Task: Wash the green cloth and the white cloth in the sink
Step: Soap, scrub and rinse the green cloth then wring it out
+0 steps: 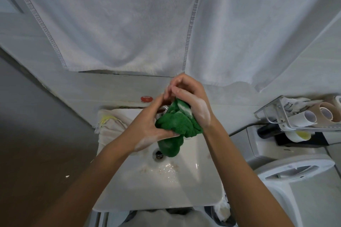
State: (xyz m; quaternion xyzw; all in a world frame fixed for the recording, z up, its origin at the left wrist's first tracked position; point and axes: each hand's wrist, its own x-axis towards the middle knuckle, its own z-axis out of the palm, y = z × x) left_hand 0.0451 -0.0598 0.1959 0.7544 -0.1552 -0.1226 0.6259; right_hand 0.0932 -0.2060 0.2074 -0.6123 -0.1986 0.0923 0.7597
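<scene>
Because the green cloth (177,123) hangs bunched at the frame's centre, above the drain (159,154) of the sink (193,186), we judge its long axis runs down toward the basin. Our left hand (147,125) pinches its lower left side — our right hand (191,101) clasps the upper right, both soapy. The white cloth (110,125) lies left, on the rim — nearer our left hand.

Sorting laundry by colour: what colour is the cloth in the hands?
Green cloth, streaked with white suds; head view.

Both hands (147,125) (191,101) grip green cloth (177,123) over sink (203,186).
</scene>
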